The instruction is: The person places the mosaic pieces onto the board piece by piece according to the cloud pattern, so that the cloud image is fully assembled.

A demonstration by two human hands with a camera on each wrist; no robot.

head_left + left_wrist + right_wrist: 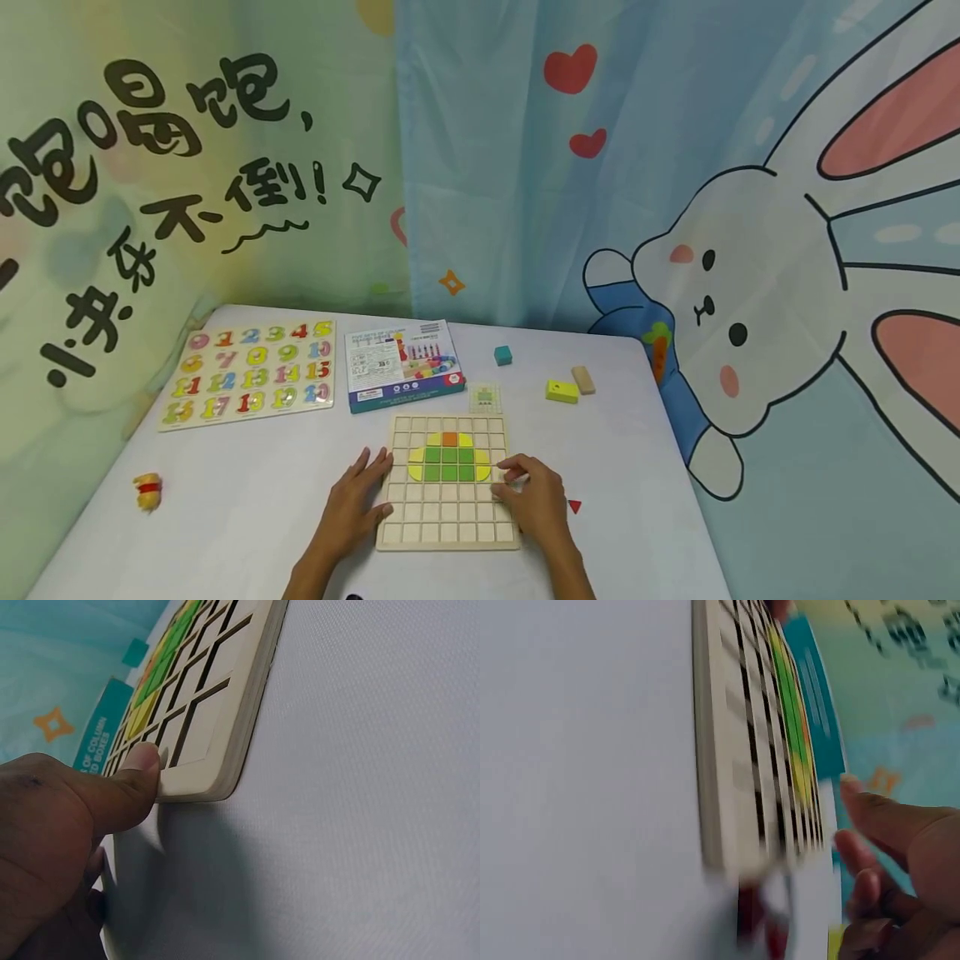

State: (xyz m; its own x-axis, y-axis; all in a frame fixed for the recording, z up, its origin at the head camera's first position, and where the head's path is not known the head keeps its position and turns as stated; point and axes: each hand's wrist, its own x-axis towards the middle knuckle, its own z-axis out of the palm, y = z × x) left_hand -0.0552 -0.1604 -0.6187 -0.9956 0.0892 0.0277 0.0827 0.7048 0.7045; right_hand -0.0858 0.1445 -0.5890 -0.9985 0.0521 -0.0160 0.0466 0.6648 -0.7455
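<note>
Your wooden grid board (447, 533) lay flat on the counter (247, 500) at the lower middle of the head view, its cells partly filled with green, yellow and one orange tile (448, 464) near the top middle; it looked stiff, thin and fairly light, so I judged it would slide readily on the smooth cloth rather than flex, and the loose tiles could spill if you tipped it; the raised outer rim looked the soundest place to take hold, at two opposite edges. Your left hand (352, 500) rested at the board's left edge with fingers straight and spread, the thumb (139, 776) pressed against the near corner in the left wrist view; your right hand (534, 500) sat at the right edge with its fingers loosely bent over the rim, and I could not tell from the blurred right wrist view whether they pinched a piece. A red triangle (574, 506) lay just right of that hand; a small pattern card (484, 397) sat just above the board; further up were a teal box (402, 365), a number puzzle (249, 373), a teal cube (502, 356), a yellow block (562, 391) beside a tan block (582, 380), and a small toy (147, 491) far left; only the card and triangle stood close enough to be knocked.
</note>
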